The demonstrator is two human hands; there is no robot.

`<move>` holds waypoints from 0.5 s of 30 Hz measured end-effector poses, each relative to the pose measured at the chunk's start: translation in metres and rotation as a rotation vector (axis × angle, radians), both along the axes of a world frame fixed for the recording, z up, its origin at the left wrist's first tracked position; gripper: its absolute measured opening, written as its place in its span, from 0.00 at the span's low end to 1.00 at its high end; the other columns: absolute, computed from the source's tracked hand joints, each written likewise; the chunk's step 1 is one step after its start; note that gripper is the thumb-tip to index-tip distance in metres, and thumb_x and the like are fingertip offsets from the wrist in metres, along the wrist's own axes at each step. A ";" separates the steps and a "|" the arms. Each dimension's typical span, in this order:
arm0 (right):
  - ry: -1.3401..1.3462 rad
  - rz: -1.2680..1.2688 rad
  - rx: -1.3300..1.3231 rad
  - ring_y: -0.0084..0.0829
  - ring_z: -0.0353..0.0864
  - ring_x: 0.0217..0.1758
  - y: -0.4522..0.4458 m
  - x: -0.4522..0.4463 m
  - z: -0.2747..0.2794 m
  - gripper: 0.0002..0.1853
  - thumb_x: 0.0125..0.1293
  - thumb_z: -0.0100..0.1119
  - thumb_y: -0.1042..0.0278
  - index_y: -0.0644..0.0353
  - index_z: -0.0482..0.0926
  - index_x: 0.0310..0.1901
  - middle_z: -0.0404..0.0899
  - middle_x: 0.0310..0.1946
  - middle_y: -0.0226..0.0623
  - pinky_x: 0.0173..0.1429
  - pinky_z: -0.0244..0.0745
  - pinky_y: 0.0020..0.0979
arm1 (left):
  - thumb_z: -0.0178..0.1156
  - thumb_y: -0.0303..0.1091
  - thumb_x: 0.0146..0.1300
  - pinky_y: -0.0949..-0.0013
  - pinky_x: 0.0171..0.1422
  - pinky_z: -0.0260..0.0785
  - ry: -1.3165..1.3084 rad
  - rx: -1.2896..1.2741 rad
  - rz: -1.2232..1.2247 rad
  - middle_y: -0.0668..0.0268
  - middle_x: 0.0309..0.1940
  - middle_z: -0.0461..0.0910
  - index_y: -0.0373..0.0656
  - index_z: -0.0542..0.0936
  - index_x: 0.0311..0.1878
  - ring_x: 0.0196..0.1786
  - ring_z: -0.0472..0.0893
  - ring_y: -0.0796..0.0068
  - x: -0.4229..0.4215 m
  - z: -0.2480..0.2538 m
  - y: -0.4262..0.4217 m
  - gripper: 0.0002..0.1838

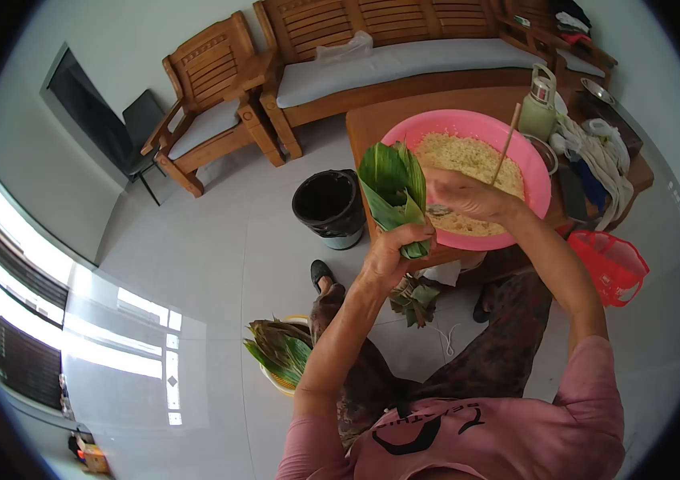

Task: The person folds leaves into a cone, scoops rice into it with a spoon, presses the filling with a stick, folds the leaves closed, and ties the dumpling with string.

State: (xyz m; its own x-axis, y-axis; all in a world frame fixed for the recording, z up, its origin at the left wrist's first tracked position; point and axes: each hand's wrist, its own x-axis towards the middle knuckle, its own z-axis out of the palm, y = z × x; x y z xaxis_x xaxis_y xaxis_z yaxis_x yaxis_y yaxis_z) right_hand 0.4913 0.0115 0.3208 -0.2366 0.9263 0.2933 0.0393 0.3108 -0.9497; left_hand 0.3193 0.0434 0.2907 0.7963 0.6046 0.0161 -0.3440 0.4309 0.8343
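Observation:
My left hand is wrapped round the lower end of green bamboo leaves folded into an open-topped cone. Just to the right of the cone, my right hand is closed on a metal spoon, whose shiny bowl shows below the fingers. That hand is over the near left part of a large pink basin filled with pale yellowish grain. A wooden stick stands slanted in the grain. The inside of the cone is mostly shadowed.
The basin stands on a wooden table with a green thermos and cloths. A black bin is left of the table. More leaves lie in a basket by my left leg; tied bundles hang between my knees. A red bag is at right.

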 end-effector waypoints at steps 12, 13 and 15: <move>-0.918 -0.722 0.401 0.20 0.75 0.35 0.029 0.031 -0.007 0.08 0.63 0.54 0.69 0.61 0.75 0.42 0.76 0.32 0.31 0.42 0.71 0.22 | 0.50 0.30 0.52 0.66 0.35 0.60 0.027 -0.093 0.752 0.58 0.23 0.72 0.35 0.71 0.34 0.27 0.69 0.67 -0.302 -0.044 -0.004 0.09; -0.914 -0.682 0.452 0.17 0.75 0.33 0.027 -0.008 -0.002 0.07 0.63 0.55 0.68 0.60 0.75 0.40 0.76 0.30 0.29 0.40 0.71 0.20 | 0.50 0.29 0.52 0.67 0.33 0.60 0.071 -0.064 0.828 0.59 0.22 0.71 0.34 0.71 0.33 0.26 0.68 0.67 -0.327 -0.052 -0.015 0.08; -0.663 -0.496 0.308 0.17 0.75 0.35 0.028 -0.087 -0.012 0.06 0.63 0.55 0.69 0.60 0.75 0.39 0.75 0.30 0.26 0.42 0.71 0.19 | 0.51 0.27 0.51 0.68 0.30 0.59 0.120 -0.092 0.964 0.60 0.21 0.70 0.35 0.72 0.31 0.25 0.68 0.69 -0.361 -0.066 -0.036 0.06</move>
